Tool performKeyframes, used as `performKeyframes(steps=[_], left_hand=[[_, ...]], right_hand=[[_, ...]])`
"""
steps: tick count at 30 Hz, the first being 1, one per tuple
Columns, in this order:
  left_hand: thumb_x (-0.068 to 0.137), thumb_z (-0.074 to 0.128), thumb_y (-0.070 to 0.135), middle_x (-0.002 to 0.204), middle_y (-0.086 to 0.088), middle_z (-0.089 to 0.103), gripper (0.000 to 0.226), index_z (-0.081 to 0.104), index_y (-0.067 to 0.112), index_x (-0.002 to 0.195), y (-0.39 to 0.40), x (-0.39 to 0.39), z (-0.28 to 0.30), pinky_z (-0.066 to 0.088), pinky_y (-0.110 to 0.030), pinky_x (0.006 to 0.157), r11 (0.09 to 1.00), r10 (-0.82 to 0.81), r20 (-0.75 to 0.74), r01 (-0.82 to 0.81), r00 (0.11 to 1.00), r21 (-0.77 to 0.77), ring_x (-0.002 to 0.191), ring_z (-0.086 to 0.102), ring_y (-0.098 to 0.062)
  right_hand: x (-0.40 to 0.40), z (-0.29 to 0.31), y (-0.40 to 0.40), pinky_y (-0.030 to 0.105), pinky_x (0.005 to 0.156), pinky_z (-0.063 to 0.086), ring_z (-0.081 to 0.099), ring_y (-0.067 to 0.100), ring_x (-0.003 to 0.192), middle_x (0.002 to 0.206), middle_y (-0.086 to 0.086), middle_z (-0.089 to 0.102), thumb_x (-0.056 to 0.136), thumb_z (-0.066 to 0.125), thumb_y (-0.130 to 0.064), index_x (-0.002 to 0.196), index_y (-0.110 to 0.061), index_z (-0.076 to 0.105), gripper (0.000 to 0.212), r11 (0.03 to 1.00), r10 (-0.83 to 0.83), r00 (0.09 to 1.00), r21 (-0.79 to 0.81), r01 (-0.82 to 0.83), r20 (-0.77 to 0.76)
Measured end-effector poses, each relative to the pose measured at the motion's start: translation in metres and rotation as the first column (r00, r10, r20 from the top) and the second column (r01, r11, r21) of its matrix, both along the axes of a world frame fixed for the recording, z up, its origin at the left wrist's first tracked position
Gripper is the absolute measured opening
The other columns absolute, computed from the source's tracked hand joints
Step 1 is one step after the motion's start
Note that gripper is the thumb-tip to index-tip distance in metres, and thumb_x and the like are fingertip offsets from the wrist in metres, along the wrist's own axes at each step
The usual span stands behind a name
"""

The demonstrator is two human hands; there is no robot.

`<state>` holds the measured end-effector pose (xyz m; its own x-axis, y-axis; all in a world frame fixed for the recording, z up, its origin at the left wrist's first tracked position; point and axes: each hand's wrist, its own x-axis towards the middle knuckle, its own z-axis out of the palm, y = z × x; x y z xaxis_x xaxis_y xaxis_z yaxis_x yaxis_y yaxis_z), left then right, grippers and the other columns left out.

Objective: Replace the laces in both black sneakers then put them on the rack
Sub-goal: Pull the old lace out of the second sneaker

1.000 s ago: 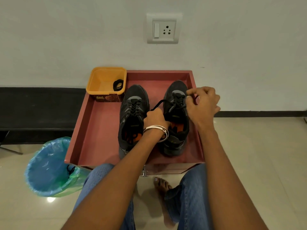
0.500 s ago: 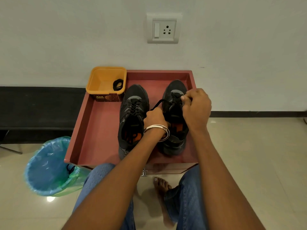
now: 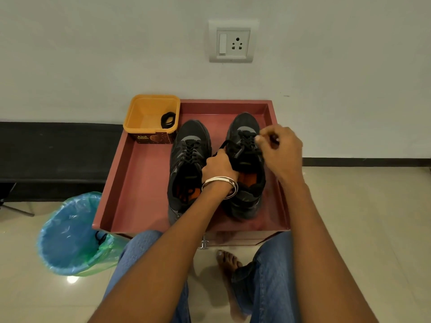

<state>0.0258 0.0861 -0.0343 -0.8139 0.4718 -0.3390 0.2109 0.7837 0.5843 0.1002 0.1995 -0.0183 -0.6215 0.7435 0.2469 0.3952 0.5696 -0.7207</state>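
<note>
two black sneakers (image 3: 190,164) in red tray (image 3: 140,183), coiled lace (image 3: 168,120) in yellow tub (image 3: 144,113)

Right sneaker (image 3: 243,145) tongue and collar partly hidden behind left hand (image 3: 219,165); right hand (image 3: 281,152) fingertips motion-blurred; tub (image 3: 151,117) label print too small to read.

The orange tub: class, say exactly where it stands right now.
In the head view, the orange tub stands at the far left corner of the red tray, against the wall, just left of the left sneaker's toe.
</note>
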Motion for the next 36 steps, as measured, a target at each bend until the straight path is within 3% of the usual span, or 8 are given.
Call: performKeyframes(steps=[5,10,14,18,23,28,32,36], left_hand=[[0.082,0.072,0.027,0.119,-0.018,0.056,0.052,0.047,0.009,0.125,0.0,-0.002,-0.001,0.051,-0.046,0.084,1.0,0.0,0.004,0.0,1.0,-0.023,0.105,0.058,-0.039],[0.085,0.067,0.022,0.117,-0.018,0.057,0.044,0.049,0.007,0.123,0.0,-0.002,-0.001,0.051,-0.044,0.085,0.999,0.009,-0.015,-0.009,1.0,-0.038,0.105,0.059,-0.038],[0.088,0.063,0.017,0.118,-0.018,0.057,0.037,0.052,0.007,0.121,0.001,-0.002,-0.001,0.051,-0.044,0.084,0.999,0.008,-0.023,-0.009,1.0,-0.044,0.105,0.059,-0.039],[0.088,0.061,0.017,0.116,-0.018,0.056,0.033,0.052,0.006,0.117,0.001,-0.001,0.0,0.05,-0.044,0.083,0.999,-0.001,-0.018,0.0,1.0,-0.052,0.104,0.058,-0.039],[0.087,0.065,0.027,0.116,-0.017,0.058,0.042,0.05,0.009,0.122,-0.001,0.0,0.002,0.049,-0.044,0.078,0.997,-0.037,-0.061,0.033,0.997,-0.064,0.104,0.058,-0.039],[0.088,0.063,0.042,0.117,-0.011,0.057,0.044,0.053,0.021,0.125,0.003,0.004,0.005,0.047,-0.042,0.077,0.998,-0.061,-0.251,0.059,0.966,-0.014,0.106,0.058,-0.038],[0.09,0.061,0.036,0.117,-0.008,0.058,0.037,0.056,0.026,0.125,0.003,0.001,0.002,0.046,-0.038,0.074,0.998,-0.049,-0.312,0.054,0.949,0.009,0.105,0.059,-0.034],[0.089,0.063,0.033,0.116,-0.008,0.059,0.038,0.056,0.026,0.125,0.003,0.0,-0.001,0.046,-0.037,0.073,0.998,-0.055,-0.318,0.065,0.946,0.019,0.105,0.059,-0.033]], right_hand=[[-0.015,-0.003,-0.015,0.048,0.099,0.031,0.038,0.023,0.122,0.127,-0.001,0.047,0.086,0.067,-0.037,0.111,-0.026,0.069,0.027,0.94,0.038,0.791,0.246,-0.235,0.61],[-0.008,0.004,-0.017,0.025,0.076,0.047,0.063,0.016,0.081,0.088,0.005,0.072,0.088,0.066,-0.018,0.09,-0.011,0.076,0.013,1.0,0.025,0.996,-0.016,-0.023,0.091],[0.0,0.011,-0.01,0.032,0.069,0.055,0.065,0.018,0.065,0.07,0.0,0.071,0.085,0.067,-0.017,0.078,-0.014,0.076,0.012,0.908,-0.372,0.875,-0.317,0.274,-0.308],[0.006,0.015,0.001,0.043,0.069,0.054,0.071,0.025,0.068,0.079,0.008,0.071,0.092,0.059,-0.009,0.076,-0.007,0.066,0.018,0.675,-0.581,0.652,-0.736,0.053,-0.486],[0.003,0.013,0.004,0.042,0.067,0.057,0.057,0.022,0.053,0.068,0.012,0.061,0.099,0.049,-0.01,0.094,-0.006,0.055,0.009,0.541,-0.562,0.685,-0.832,-0.12,-0.465],[-0.001,0.0,0.002,0.043,0.09,0.046,0.055,0.013,0.094,0.098,-0.005,0.058,0.086,0.067,-0.028,0.115,-0.029,0.06,0.03,0.976,-0.084,0.996,-0.205,0.078,-0.021],[-0.012,0.0,-0.012,0.044,0.098,0.028,0.036,0.022,0.121,0.126,-0.006,0.046,0.084,0.068,-0.039,0.112,-0.034,0.066,0.029,0.968,0.074,0.869,0.174,-0.18,0.489],[-0.016,0.0,-0.015,0.036,0.09,0.039,0.05,0.021,0.113,0.118,-0.002,0.058,0.089,0.065,-0.025,0.103,-0.02,0.072,0.016,0.958,0.121,0.862,0.17,-0.231,0.492]])
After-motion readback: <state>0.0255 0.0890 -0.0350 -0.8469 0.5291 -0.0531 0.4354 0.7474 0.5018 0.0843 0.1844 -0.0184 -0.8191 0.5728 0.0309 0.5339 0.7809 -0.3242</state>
